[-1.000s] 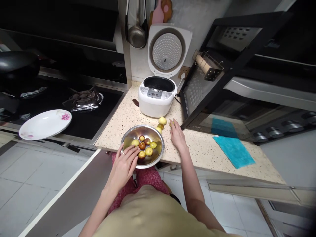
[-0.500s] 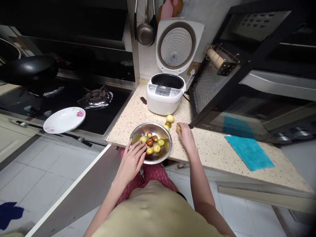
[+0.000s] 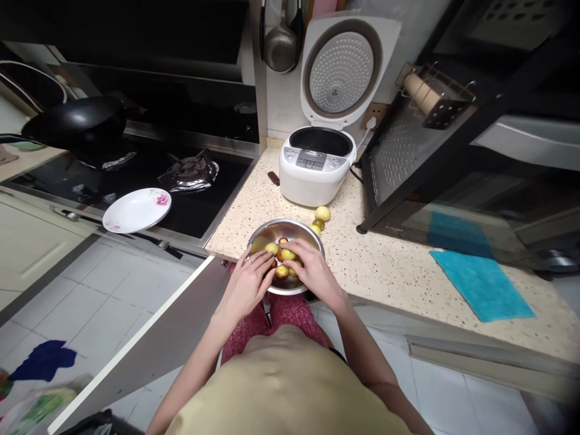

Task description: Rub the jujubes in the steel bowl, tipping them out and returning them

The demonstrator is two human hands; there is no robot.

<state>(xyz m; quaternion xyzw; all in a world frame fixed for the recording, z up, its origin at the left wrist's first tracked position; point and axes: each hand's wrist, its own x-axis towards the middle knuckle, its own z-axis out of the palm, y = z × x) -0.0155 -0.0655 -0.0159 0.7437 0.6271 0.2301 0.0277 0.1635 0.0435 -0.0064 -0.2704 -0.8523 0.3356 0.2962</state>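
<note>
A round stainless steel bowl (image 3: 256, 232) sits at the counter's front edge, with several yellow-green and brown jujubes inside. My left hand (image 3: 247, 281) lies over the bowl's left rim, its fingers stretched inward beside a pale jujube (image 3: 272, 248). Over the bowl's right side reaches my right hand (image 3: 315, 269), thumb and fingers closed around a yellow-green jujube (image 3: 287, 254). A brown jujube (image 3: 281, 271) rests lower in the bowl, below the fingertips. Just outside the far right rim, a pale jujube (image 3: 323, 212) and two others line up on the counter. My hands partly hide the bowl's contents.
Behind the bowl stands a white rice cooker (image 3: 310, 181) with its lid raised. A black oven (image 3: 453, 199) and a blue cloth (image 3: 483, 284) are at right. A white plate (image 3: 136, 211) overhangs the stove's front; a wok (image 3: 77, 121) sits farther left. A cabinet door (image 3: 149, 344) hangs open below.
My right hand has moved left from the counter to over the bowl, carrying a jujube. My left hand stays at the bowl's left side. The view has shifted slightly.
</note>
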